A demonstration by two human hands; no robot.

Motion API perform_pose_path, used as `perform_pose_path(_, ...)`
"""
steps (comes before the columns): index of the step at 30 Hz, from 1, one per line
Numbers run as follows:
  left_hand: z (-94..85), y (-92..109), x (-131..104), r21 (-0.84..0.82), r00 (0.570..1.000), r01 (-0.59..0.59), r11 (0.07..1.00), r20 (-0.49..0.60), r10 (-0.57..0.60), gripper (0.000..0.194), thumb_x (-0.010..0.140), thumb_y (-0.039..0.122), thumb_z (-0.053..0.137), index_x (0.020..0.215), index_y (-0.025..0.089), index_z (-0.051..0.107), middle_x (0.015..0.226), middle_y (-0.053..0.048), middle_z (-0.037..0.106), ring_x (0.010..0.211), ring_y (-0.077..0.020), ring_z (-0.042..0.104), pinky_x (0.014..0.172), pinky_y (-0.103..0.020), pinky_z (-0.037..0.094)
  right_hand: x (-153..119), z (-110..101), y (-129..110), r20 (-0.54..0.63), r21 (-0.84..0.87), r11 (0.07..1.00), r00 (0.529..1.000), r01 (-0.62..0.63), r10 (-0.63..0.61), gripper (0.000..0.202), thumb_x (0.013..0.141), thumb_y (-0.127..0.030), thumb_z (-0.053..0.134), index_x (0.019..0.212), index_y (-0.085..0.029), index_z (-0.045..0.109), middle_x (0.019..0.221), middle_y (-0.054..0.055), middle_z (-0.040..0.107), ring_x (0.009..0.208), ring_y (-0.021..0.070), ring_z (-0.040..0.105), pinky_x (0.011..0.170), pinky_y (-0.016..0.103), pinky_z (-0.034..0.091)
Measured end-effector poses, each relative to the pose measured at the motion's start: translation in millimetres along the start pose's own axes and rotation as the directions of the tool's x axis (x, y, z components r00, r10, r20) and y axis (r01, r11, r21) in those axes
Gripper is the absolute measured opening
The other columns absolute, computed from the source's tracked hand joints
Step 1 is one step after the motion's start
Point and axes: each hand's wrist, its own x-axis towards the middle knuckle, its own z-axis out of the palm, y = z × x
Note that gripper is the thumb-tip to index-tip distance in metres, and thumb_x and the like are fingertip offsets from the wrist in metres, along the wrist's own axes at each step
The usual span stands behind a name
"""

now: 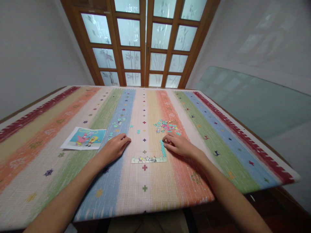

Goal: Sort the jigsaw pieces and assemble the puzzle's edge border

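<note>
An L of joined jigsaw puzzle pieces lies on the striped tablecloth: a bottom row (pixel 148 160) and a turquoise right-hand column (pixel 162 149). At the top of that column, my right hand (pixel 178 144) has its fingertips closed on a turquoise puzzle piece, partly covered by the fingers. My left hand (pixel 119 146) rests on the blue stripe, left of the L, its fingers curled together with nothing visible in them. Beyond my right hand is a heap of loose puzzle pieces (pixel 166 125). Several turquoise pieces (pixel 119 122) are scattered beyond my left hand.
A printed cartoon picture (pixel 85 138) lies on the cloth left of my left hand. The striped tablecloth (pixel 131 191) covers the broad table. Wooden doors with glass panes (pixel 145 48) stand past its far edge, with a pale green panel (pixel 255 100) to the right.
</note>
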Motion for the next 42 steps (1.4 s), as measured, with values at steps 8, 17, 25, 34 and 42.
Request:
perform_pose_path(8,-0.2,0.2,0.2,-0.018,1.000,0.000,1.000,-0.004,0.000,0.026,0.106,0.026,0.038,0.104,0.021,0.063,0.096,-0.006,0.061,0.084,-0.0195,0.057,0.078,-0.032,0.049,0.9,-1.1,3.3,-0.001,0.042,0.999,1.000,0.029,-0.029,0.014,0.101,-0.022,0.051,0.108,-0.022,0.064,0.103,0.008,0.064,0.089,0.0211,0.061,0.084,0.036,0.050)
perform_pose_path(17,-0.6,1.9,0.8,-0.027,1.000,0.009,1.000,0.005,-0.009,0.026,0.105,0.025,0.038,0.102,0.020,0.064,0.095,-0.007,0.061,0.082,-0.0198,0.055,0.077,-0.033,0.048,0.0,4.1,7.4,0.007,-0.026,0.994,0.994,0.106,-0.106,0.021,0.100,-0.016,0.050,0.106,-0.023,0.069,0.101,0.008,0.065,0.091,0.0212,0.060,0.085,0.035,0.049)
perform_pose_path(25,-4.0,7.2,0.4,0.073,1.000,-0.015,0.997,0.016,0.014,0.027,0.106,0.025,0.036,0.104,0.018,0.063,0.096,-0.009,0.061,0.082,-0.0212,0.057,0.076,-0.034,0.048,1.7,10.1,7.7,-0.032,-0.080,0.992,0.994,0.101,-0.103,0.025,0.095,-0.015,0.052,0.103,-0.023,0.075,0.098,0.010,0.067,0.089,0.0239,0.061,0.081,0.038,0.049)
perform_pose_path(34,-2.6,8.9,-0.8,0.098,0.999,-0.034,0.995,0.015,0.032,0.024,0.103,0.023,0.039,0.105,0.017,0.063,0.095,-0.010,0.062,0.085,-0.0234,0.060,0.077,-0.035,0.050,2.2,18.1,9.9,-0.097,-0.111,0.984,0.983,0.142,-0.153,0.024,0.092,-0.014,0.052,0.098,-0.021,0.074,0.090,0.008,0.069,0.082,0.0209,0.061,0.076,0.033,0.046)
perform_pose_path(42,-1.8,11.2,-1.2,0.140,0.999,-0.034,0.990,0.000,0.034,0.025,0.103,0.022,0.039,0.104,0.016,0.063,0.096,-0.009,0.063,0.085,-0.0225,0.062,0.079,-0.035,0.051,3.5,23.1,14.0,-0.158,-0.120,0.972,0.963,0.200,-0.218,0.021,0.090,-0.011,0.054,0.094,-0.019,0.073,0.085,0.008,0.069,0.078,0.0192,0.059,0.072,0.030,0.042)
